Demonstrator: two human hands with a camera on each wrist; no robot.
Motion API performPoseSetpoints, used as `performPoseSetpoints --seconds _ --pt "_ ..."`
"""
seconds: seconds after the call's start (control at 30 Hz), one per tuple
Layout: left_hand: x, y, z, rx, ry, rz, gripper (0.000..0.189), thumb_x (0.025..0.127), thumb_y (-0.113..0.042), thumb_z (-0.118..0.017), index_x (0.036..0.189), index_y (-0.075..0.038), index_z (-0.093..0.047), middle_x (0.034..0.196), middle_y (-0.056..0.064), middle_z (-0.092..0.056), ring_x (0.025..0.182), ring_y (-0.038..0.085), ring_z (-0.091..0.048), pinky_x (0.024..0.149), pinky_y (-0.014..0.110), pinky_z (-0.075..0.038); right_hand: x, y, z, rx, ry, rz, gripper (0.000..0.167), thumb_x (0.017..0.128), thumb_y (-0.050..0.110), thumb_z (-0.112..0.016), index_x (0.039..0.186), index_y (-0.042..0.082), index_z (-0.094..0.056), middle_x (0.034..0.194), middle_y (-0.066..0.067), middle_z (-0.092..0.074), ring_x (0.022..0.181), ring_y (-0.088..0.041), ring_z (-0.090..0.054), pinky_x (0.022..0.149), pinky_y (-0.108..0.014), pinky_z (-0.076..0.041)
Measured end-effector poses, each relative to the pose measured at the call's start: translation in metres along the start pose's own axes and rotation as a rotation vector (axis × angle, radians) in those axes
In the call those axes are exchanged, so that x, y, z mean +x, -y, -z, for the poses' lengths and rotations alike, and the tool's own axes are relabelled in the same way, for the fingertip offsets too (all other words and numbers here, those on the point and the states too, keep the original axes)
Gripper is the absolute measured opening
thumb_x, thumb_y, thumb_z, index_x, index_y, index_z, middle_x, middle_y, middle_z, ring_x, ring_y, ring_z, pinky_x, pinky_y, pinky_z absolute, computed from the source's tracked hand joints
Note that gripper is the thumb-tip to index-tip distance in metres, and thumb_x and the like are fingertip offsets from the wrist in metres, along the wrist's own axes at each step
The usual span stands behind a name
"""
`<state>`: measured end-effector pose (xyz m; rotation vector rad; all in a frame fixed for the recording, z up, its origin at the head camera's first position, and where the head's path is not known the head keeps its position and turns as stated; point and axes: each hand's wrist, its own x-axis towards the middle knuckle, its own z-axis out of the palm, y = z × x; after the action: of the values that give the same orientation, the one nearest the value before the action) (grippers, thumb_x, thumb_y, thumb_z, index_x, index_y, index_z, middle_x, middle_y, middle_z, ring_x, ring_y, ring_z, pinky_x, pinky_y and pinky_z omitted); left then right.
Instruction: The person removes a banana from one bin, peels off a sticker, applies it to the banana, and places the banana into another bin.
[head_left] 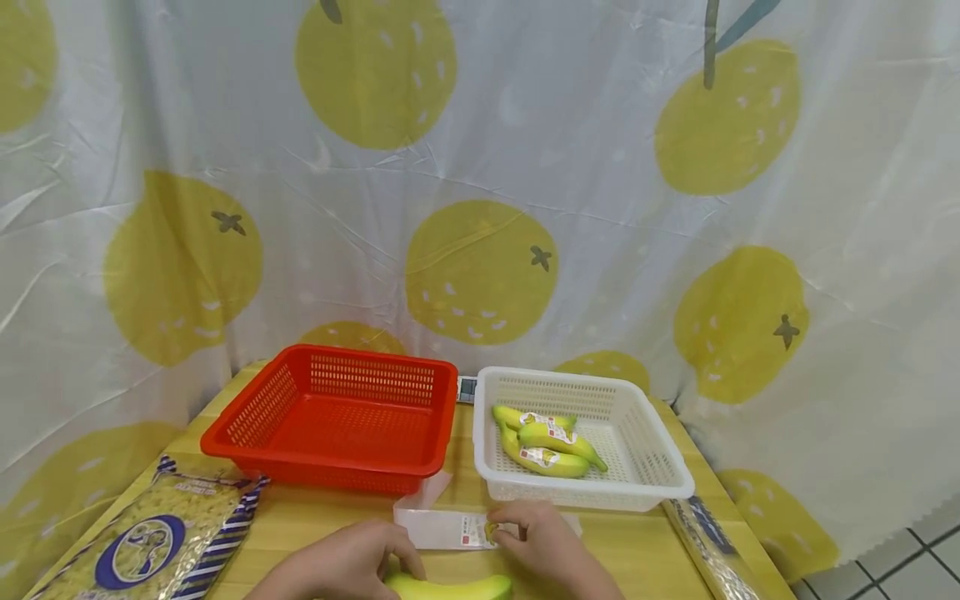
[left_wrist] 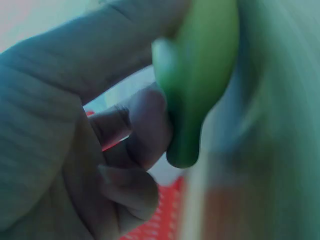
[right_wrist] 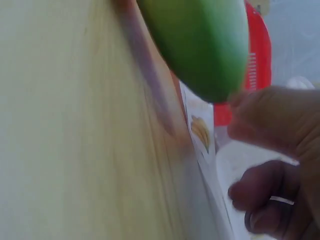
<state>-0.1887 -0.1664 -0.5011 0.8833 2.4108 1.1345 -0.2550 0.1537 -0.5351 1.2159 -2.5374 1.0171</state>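
My left hand (head_left: 352, 562) grips a yellow-green banana (head_left: 450, 588) low at the front of the table. In the left wrist view, the banana's stem end (left_wrist: 185, 145) points down past the curled fingers. My right hand (head_left: 543, 546) is just beyond the banana, its thumb and index fingertips right at a printed banana sticker on a white backing strip (head_left: 438, 531). The right wrist view shows the banana's rounded tip (right_wrist: 215, 75) overlapping the fingertips, with the strip's banana picture (right_wrist: 201, 132) beside them. The other right fingers are curled, one with a ring.
A red basket (head_left: 330, 475) stands at the back left. Beside it, a white basket (head_left: 585, 492) holds several bananas (head_left: 551, 462) with stickers. A yellow bag with a blue logo (head_left: 150, 533) lies left, and a clear packet (head_left: 708, 542) lies along the right table edge. A fruit-patterned curtain (head_left: 480, 167) hangs behind.
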Motion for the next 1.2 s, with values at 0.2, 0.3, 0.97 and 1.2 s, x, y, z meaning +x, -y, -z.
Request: performPoseSetpoints --seconds 0.2,0.3,0.97,1.2 --pt "-0.001 0.007 0.001 0.069 -0.036 0.048 0.028 0.081 -0.040 -0.087 0.107 -0.036 -0.078 0.090 -0.021 -0.065 0.075 -0.001 -0.056 0.065 0.022 -0.047 0.001 -0.008 -0.008 -0.136 0.047 -0.031 0.023 0.090 0.020 -0.078 0.113 0.019 -0.079 0.119 0.002 -0.076 0.115 -0.017 -0.070 0.097 -0.039 -0.056" --pt "-0.001 0.008 0.001 0.138 -0.057 0.036 0.031 0.081 -0.046 -0.086 0.109 -0.037 -0.078 0.088 -0.022 -0.064 0.073 -0.002 -0.055 0.063 0.021 -0.046 0.002 -0.010 -0.010 -0.174 0.075 -0.043 0.027 0.090 0.023 -0.079 0.116 0.019 -0.078 0.122 0.004 -0.074 0.117 -0.017 -0.069 0.099 -0.038 -0.055" --pt "0.023 0.021 -0.025 0.407 -0.628 -0.044 0.030 0.088 -0.047 -0.080 0.110 -0.028 -0.076 0.087 -0.022 -0.061 0.064 -0.007 -0.042 0.055 0.018 -0.036 0.006 -0.001 -0.020 0.111 -0.143 0.074 0.013 0.088 0.007 -0.080 0.100 0.011 -0.076 0.092 0.005 -0.066 0.071 0.005 -0.050 0.058 -0.015 -0.048" --pt "0.025 0.023 -0.027 0.475 -0.721 -0.103 0.017 0.084 -0.037 -0.085 0.092 -0.034 -0.070 0.076 -0.025 -0.048 0.063 -0.008 -0.039 0.055 0.016 -0.034 0.003 0.002 -0.015 0.116 -0.046 -0.046 0.009 0.098 0.031 -0.071 0.094 0.024 -0.068 0.082 0.016 -0.061 0.068 0.005 -0.052 0.060 -0.018 -0.048"
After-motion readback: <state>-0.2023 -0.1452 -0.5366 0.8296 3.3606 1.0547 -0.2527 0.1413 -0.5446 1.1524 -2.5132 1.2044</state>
